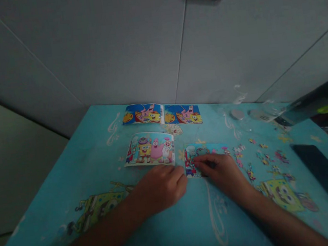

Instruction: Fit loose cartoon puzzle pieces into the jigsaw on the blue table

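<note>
My left hand (pixel 163 185) rests on the blue cartoon-print tablecloth (pixel 96 154) with fingers curled, its knuckles at the left edge of a partly built jigsaw puzzle (pixel 204 150). My right hand (pixel 219 170) lies over the puzzle's lower part, fingers pressed together on the pieces near its lower left corner. I cannot make out whether a piece is pinched. Just left of the puzzle lies a cartoon reference picture (pixel 150 149).
Several loose puzzle pieces (pixel 259 155) are scattered right of the puzzle. Two blue cartoon cards (pixel 163 115) lie near the wall. A dark phone-like slab (pixel 325 173) sits at the right edge, clear plastic wrap (pixel 248 113) at the back right.
</note>
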The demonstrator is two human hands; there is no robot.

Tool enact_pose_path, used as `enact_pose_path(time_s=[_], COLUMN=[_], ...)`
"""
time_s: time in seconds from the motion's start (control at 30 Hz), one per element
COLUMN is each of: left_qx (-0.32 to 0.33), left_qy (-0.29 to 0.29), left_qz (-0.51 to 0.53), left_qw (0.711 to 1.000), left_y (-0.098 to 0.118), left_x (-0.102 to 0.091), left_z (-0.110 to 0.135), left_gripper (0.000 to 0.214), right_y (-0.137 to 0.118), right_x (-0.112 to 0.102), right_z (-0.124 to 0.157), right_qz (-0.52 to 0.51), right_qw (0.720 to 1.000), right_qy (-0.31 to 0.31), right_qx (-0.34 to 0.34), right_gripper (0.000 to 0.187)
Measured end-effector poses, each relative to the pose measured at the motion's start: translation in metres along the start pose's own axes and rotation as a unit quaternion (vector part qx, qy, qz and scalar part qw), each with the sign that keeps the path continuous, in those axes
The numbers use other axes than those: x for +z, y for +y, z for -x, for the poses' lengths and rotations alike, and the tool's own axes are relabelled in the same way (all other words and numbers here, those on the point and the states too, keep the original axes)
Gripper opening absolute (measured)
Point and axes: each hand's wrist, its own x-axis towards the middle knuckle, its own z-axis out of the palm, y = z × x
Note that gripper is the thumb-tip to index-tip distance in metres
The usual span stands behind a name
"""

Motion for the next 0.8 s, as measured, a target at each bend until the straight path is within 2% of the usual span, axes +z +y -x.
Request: enact_pose_path(time_s=[0.07, 0.17, 0.5, 0.8], left_qx=[-0.018, -0.022, -0.029, -0.030], left_qy=[-0.018, -0.033, -0.029, -0.043], left_qz=[-0.002, 0.000, 0.048, 0.050], left_qw=[1.000, 0.999, 0.998, 0.997], left_y=[-0.0004, 0.0008, 0.0045, 0.0037], left_x=[0.0032, 0.0074, 0.0059, 0.0065], left_z=[0.0013, 0.0029, 0.0026, 0.0024], left_gripper=[0.010, 0.016, 0.031, 0.031], right_y=[0.0018, 0.0021, 0.0016, 0.0010], right_x=[-0.0005, -0.0001, -0.0060, -0.0002], right_z=[0.0006, 0.0010, 0.0060, 0.0069], right_qz=[-0.002, -0.008, -0.016, 0.038], right_qw=[1.000, 1.000, 0.999, 0.996], right_qy=[-0.002, -0.010, 0.008, 0.012], right_qx=[-0.005, -0.026, -0.028, -0.083], right_gripper=[0.017, 0.017, 0.015, 0.014])
